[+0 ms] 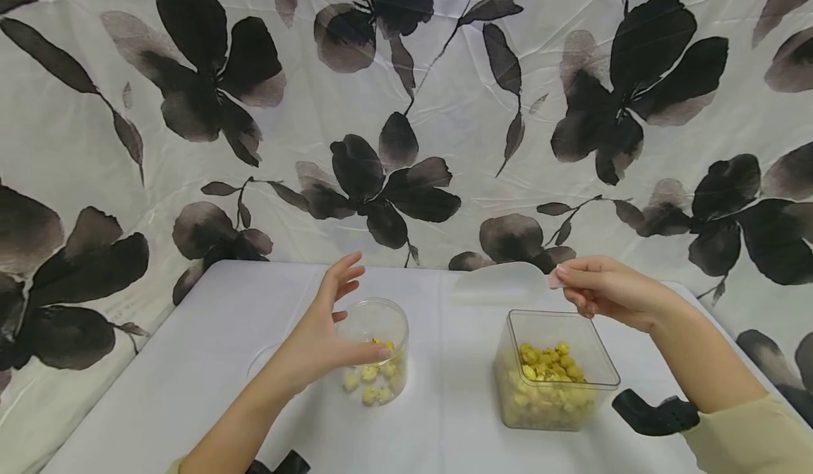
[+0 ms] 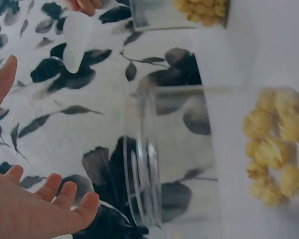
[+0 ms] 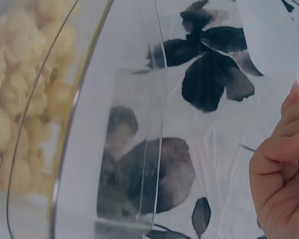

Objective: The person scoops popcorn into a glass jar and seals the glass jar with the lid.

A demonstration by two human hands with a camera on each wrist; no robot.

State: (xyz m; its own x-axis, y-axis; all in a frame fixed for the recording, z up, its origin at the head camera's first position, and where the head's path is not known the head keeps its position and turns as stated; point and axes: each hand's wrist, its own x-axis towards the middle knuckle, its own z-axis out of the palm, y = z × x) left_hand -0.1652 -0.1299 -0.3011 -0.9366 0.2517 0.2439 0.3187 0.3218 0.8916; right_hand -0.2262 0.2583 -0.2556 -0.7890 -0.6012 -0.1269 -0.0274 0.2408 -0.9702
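Note:
A clear round jar (image 1: 375, 319) with a few pieces of yellow popcorn (image 2: 271, 149) at its bottom stands left of centre. My left hand (image 1: 320, 336) is spread beside it, thumb across the near side in the head view. In the left wrist view the left hand's fingers (image 2: 65, 194) are apart from the jar's rim. To the right, a clear square tub (image 1: 552, 407) holds much more popcorn. Above its far side, my right hand (image 1: 610, 294) pinches the end of a white, round-ended scoop-like utensil (image 1: 502, 280). The utensil's exact shape is hard to make out.
A white cloth covers the table (image 1: 441, 432). A faint clear curved edge (image 1: 257, 357), perhaps a lid, shows left of the jar, partly behind my left forearm. A floral curtain (image 1: 381, 107) hangs behind the table. Black straps (image 1: 657, 414) sit at the wrists.

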